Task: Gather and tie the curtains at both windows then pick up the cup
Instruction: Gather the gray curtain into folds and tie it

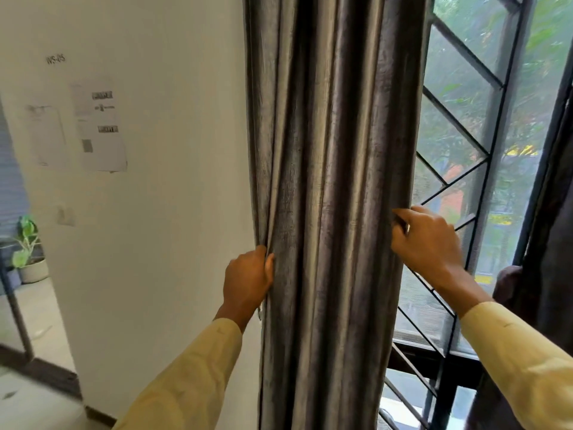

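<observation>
Grey pleated fabric curtain (pixel 328 181) hangs bunched at centre, 12 to 6 o'clock. Left hand (pixel 248 280), 7 o'clock: fingers curled round its left edge. Right hand (pixel 428 240), 4 o'clock: grips its right edge. Black-barred window (pixel 465 88) at 3 o'clock.

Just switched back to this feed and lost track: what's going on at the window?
A person in pale yellow sleeves has the grey pleated fabric curtain bunched into a column. The left hand grips its left edge and the right hand grips its right edge, beside the black diamond-lattice window grille. It is not yet tied.
</observation>
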